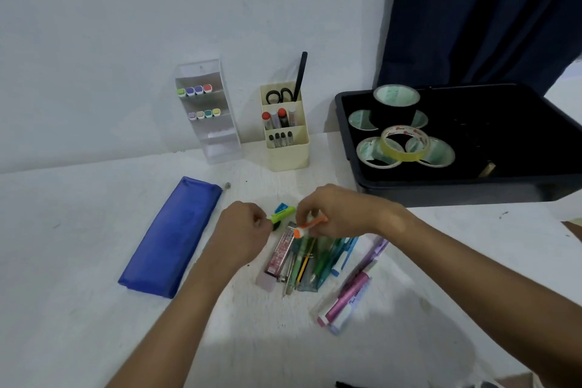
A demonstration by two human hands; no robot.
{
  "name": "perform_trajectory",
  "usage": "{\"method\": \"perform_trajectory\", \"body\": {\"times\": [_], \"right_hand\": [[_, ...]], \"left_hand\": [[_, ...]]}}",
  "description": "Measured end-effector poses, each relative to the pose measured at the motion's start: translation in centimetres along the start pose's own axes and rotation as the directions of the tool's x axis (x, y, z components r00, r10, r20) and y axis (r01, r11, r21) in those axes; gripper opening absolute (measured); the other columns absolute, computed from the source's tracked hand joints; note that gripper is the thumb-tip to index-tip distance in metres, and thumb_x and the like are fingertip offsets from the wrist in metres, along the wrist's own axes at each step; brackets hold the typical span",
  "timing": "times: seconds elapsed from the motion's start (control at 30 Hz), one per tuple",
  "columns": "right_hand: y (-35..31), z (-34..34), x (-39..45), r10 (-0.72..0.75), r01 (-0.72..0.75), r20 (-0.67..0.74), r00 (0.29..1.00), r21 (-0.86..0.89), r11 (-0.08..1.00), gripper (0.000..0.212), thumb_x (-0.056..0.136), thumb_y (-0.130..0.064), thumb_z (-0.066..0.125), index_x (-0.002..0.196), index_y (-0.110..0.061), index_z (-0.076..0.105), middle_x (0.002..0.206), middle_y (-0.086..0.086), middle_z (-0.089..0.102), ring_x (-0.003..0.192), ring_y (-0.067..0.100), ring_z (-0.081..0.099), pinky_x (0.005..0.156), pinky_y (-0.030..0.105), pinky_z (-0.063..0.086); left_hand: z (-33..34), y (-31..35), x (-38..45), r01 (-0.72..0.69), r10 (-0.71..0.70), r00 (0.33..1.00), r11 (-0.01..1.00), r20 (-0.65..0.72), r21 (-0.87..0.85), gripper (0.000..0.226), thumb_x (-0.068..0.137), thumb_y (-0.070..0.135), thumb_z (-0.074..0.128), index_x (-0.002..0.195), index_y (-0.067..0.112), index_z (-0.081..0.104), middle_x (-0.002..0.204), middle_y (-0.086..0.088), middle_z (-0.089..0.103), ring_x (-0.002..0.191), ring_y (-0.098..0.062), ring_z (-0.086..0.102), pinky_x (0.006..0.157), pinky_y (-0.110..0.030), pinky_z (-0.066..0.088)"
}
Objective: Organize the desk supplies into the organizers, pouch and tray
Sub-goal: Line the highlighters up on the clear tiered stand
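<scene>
White table [78, 309] across the whole near part, against a pale wall. At far right, black tray [535, 186] with several rolls of tape [404, 142] inside, one black roll stacked on top at the far side, one yellowish roll leaning on two others. Behind the tray, dark blue curtain [488, 9]. On the left of the table, blue pouch [170, 236], flat and lying diagonally. At the far edge near the wall, clear tiered organizer [209, 113] with two rows of coloured markers, and to its right cream organizer [286, 135] with scissors [278, 94] and a black pen in the far compartment, markers in the middle, small dark-capped items in the near one. In the centre, pile of loose pens and supplies [302, 258], touching each other, just near of both hands. To the right of the pile, pink and purple highlighters [346, 299]. Left hand [242, 230] curled, pinching one end of a green highlighter [282, 214]. Right hand [333, 211] curled, gripping a small orange and white item [307, 227] just above the pile. Kind of this item not clear.
</scene>
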State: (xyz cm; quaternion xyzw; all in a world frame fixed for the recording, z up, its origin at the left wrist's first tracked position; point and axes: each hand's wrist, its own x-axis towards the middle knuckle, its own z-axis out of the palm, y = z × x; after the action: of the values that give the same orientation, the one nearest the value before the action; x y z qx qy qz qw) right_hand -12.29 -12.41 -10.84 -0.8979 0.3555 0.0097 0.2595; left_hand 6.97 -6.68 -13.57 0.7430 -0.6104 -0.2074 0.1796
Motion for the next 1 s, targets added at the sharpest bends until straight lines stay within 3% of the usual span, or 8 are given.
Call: {"method": "perform_trajectory", "body": {"times": [0.1,0.2,0.3,0.43,0.53,0.67,0.8,1.0], "right_hand": [[-0.6,-2.0,1.0,-0.039,0.052,-0.132,0.991,0.096,0.994,0.016,0.084,-0.024,0.071,0.099,-0.022,0.065,0.099,-0.012,0.064,0.092,0.007,0.058,0.077,0.018,0.047],[-1.3,-3.6,2.4,-0.045,0.113,-0.293,0.955,0.219,0.969,0.020,0.081,-0.017,0.074,0.099,-0.020,0.065,0.096,-0.007,0.066,0.084,0.007,0.061,0.067,0.007,0.044],[-2.4,-4.8,4.3,-0.046,0.181,-0.420,0.906,0.289,0.940,0.029,0.083,-0.015,0.073,0.109,-0.023,0.067,0.095,-0.007,0.066,0.078,0.006,0.061,0.068,0.006,0.045],[-4.0,-5.8,8.0,-0.068,0.269,-0.544,0.836,0.300,0.915,0.027,0.082,-0.012,0.074,0.108,-0.019,0.072,0.093,-0.006,0.067,0.081,0.011,0.064,0.073,0.008,0.046],[-4.8,-6.3,10.8,-0.055,0.291,-0.625,0.779,0.283,0.914,0.026,0.080,-0.012,0.075,0.106,-0.019,0.073,0.098,-0.003,0.065,0.072,0.008,0.058,0.067,0.010,0.046],[-5.1,-5.8,14.5,-0.011,0.248,-0.675,0.738,0.256,0.934,0.024,0.082,-0.014,0.074,0.106,-0.015,0.073,0.101,0.000,0.068,0.068,0.004,0.052,0.066,0.009,0.040],[-5.0,-3.9,17.5,-0.025,0.219,-0.699,0.715,0.190,0.957,0.023,0.085,-0.013,0.070,0.108,-0.013,0.073,0.108,0.002,0.071,0.091,0.010,0.062,0.083,0.017,0.045],[-4.9,-1.7,20.7,0.004,0.113,-0.678,0.735,0.129,0.985,0.020,0.091,-0.019,0.063,0.109,-0.019,0.072,0.108,0.002,0.072,0.095,0.018,0.065,0.087,0.029,0.054]], "left_hand": [[-2.0,-0.1,0.4,-0.010,0.005,0.998,0.997,-0.062,-0.075,0.021,0.093,0.018,0.048,0.104,0.018,0.066,0.086,-0.003,0.066,0.062,-0.015,0.063,0.047,-0.023,0.045],[-4.5,-0.1,0.7,-0.034,0.017,0.993,0.990,-0.120,-0.137,0.016,0.093,0.023,0.053,0.103,0.024,0.066,0.084,0.000,0.070,0.070,-0.014,0.069,0.065,-0.033,0.057],[-7.2,0.0,1.4,-0.062,0.017,0.958,0.987,-0.286,-0.149,0.018,0.086,0.025,0.064,0.104,0.020,0.068,0.087,0.002,0.070,0.075,-0.014,0.069,0.075,-0.028,0.053],[-10.9,0.0,2.7,-0.070,-0.005,0.896,0.986,-0.445,-0.152,0.017,0.080,0.020,0.070,0.097,0.018,0.071,0.078,0.010,0.066,0.067,0.000,0.061,0.062,-0.005,0.037],[-12.7,-0.4,4.0,-0.073,0.011,0.862,0.992,-0.506,-0.102,0.019,0.081,0.017,0.070,0.100,0.016,0.071,0.086,0.005,0.068,0.067,-0.008,0.062,0.066,-0.014,0.040],[-12.9,-1.6,5.9,-0.085,0.061,0.856,0.996,-0.513,-0.023,0.020,0.083,0.017,0.067,0.102,0.016,0.072,0.095,0.001,0.072,0.068,-0.014,0.063,0.070,-0.019,0.040],[-12.0,-3.3,8.0,-0.074,0.074,0.874,0.997,-0.480,0.019,0.025,0.085,0.016,0.064,0.109,0.018,0.070,0.102,0.000,0.072,0.071,-0.013,0.059,0.071,-0.019,0.041],[-10.6,-4.8,11.3,-0.018,0.060,0.920,0.994,-0.387,0.112,0.030,0.091,0.024,0.059,0.120,0.019,0.064,0.119,0.000,0.067,0.098,-0.020,0.064,0.089,-0.029,0.049]]}}
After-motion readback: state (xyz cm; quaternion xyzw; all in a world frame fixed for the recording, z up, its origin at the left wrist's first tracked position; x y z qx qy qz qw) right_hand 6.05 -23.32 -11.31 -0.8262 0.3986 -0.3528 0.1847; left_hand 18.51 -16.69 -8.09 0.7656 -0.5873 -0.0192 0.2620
